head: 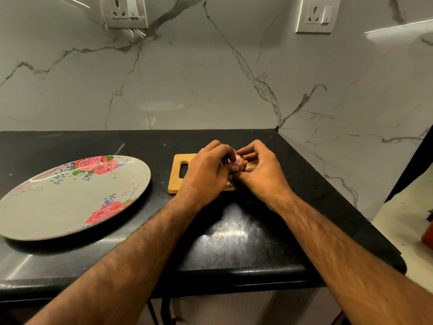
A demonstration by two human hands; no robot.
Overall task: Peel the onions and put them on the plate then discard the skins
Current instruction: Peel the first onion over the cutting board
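Between your hands, over board (176, 165): one onion (237, 161). Left hand (208, 175) grips it; right hand (263, 172) pinches its tip. Strip skin (245, 162) in whole sheets, dropped onto board.

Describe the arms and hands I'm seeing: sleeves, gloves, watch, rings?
The left forearm and right forearm are bare and hairy up to the frame's edge; no sleeve shows. The left hand and right hand wear no gloves. No watch or bracelet on either wrist, no ring on the fingers that show.
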